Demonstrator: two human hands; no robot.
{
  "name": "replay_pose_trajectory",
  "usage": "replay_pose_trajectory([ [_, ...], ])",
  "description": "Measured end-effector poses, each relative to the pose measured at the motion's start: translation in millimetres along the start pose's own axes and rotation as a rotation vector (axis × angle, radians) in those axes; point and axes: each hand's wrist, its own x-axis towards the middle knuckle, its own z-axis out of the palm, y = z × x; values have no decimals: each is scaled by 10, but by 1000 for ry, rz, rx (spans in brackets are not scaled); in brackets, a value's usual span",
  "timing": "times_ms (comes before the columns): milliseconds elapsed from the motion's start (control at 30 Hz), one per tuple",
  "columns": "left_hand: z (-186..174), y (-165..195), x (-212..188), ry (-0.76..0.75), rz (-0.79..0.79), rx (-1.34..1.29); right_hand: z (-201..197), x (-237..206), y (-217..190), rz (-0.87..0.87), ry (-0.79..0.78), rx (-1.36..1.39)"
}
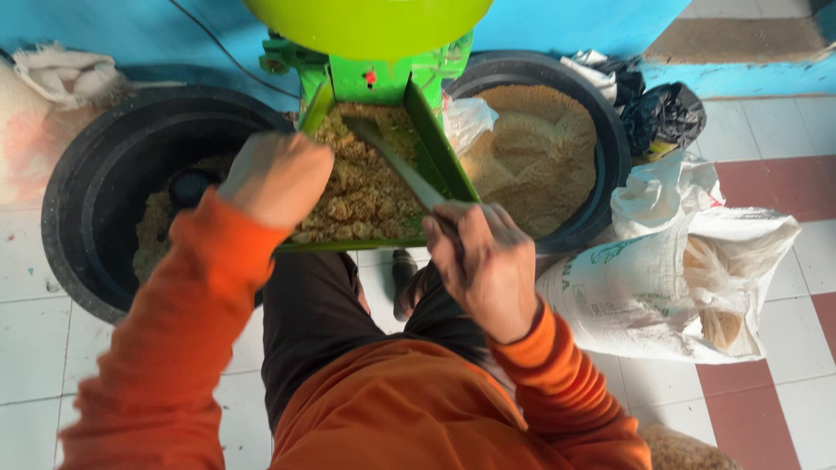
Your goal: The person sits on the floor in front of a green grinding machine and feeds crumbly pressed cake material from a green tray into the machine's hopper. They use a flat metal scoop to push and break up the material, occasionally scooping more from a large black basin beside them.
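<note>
Right hand: the right hand (488, 265) is closed around the handle of a flat scraper (396, 161).
Scraper: its blade reaches forward of that hand into the crumbly feed (361, 187) in the green chute (440, 148).
Left hand: the left hand (277, 174) rests at the chute's left wall; its grip cannot be told.
Room: black tubs (87, 200) flank both hands closely.

Feed tray (444, 165) sits between two tubs (87, 200), sack (644, 296) rightward.

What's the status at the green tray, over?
Right hand grips flat tool in crumbly feed. Left hand rests on green tray edge. Nothing blocking.
</note>
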Motion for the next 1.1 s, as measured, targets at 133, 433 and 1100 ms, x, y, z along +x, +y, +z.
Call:
replay_pose_trajectory([
  [133, -249, 94, -305, -108, -26, 33, 120, -39, 26, -36, 12, -1],
  [433, -372, 173, -588, -226, -38, 1, 424, -18, -14, 48, -9, -94],
  [1100, 703, -71, -144, -130, 64, 23, -520, -62, -79, 54, -70, -202],
])
